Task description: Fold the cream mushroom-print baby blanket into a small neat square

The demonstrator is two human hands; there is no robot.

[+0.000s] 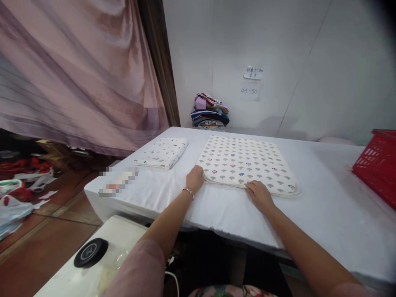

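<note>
Your left hand (pixel 194 178) curls at the near-left corner of the patterned cloth (pixel 246 163), grip hidden, cannot tell; your right hand (pixel 259 193) lies open, flat on the near edge; cloth spread mid-desk (pixel 309 222); seemingly smoothing; any fold calls for pinching both corners.

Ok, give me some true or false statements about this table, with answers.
1. The left hand and right hand both touch the patterned cloth's near edge. True.
2. The red basket stands at the table's left end. False: it is at the right.
3. A folded cloth lies left of the patterned cloth. True.
4. The clothes stack sits in the red basket. False: it stands on the table by the wall.
</note>
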